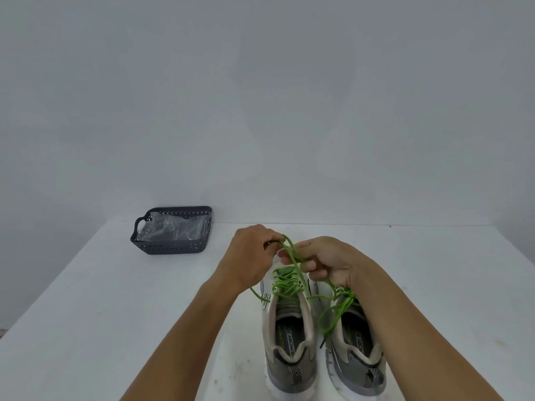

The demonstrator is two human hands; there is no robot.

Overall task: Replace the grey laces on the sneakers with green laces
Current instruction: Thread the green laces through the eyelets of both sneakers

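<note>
White bench [115,314]: two grey-and-white mesh sneakers [289,328] stood side by side at near right; dark perforated plastic basket [173,247] sat far left, clear plastic bag [170,230] inside.

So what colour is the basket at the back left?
Dark navy-grey basket with a perforated lattice wall; seen in the head view.

Two sneakers stand side by side on the near part of a white table [115,299], heels toward the camera. The left sneaker [288,328] and the right sneaker [354,348] both carry green laces [285,280]. Above the left sneaker's tongue, the left hand [249,256] and right hand [327,261] pinch lace strands, fingers curled. Far left, well apart, a dark basket [173,247] holds clear plastic [170,230]. A grey wall [260,96] stands behind.
</note>
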